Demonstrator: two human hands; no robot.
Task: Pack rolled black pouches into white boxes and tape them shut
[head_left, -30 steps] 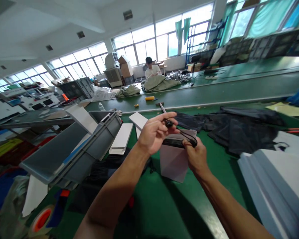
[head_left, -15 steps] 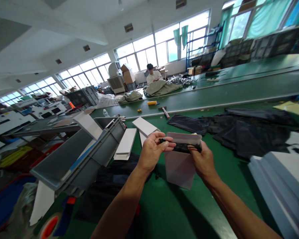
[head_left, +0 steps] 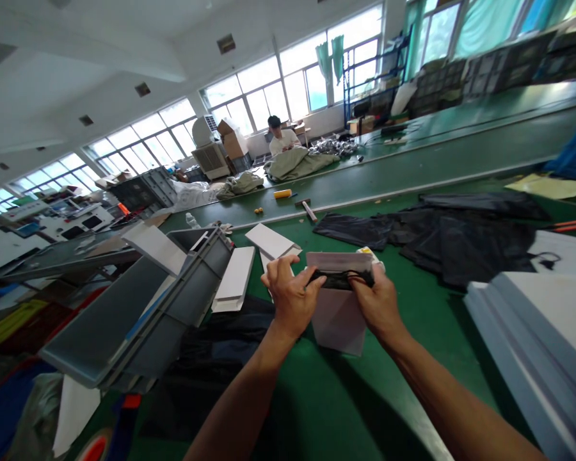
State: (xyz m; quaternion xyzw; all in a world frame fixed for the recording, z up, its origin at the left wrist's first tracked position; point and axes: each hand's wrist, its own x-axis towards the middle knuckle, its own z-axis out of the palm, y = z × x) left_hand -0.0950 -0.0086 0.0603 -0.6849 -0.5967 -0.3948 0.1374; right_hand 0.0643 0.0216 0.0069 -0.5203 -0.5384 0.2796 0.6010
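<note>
Left hand (head_left: 292, 296) pinches one end of a black cord bundle (head_left: 338, 280), right hand (head_left: 379, 299) pinches its other end and a pale container (head_left: 338, 320), both things right of the grey plastic crate (head_left: 192, 294).

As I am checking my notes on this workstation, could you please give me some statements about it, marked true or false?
1. The left hand and right hand are at the top of the pale container, by a black item. True.
2. The grey bin stands to the right of both hands. False: the grey bin is to their left.
3. The hammer lies inside the bin. False: the hammer lies beyond the hands.
4. A yellow cylinder lies left of the hammer. True.
</note>
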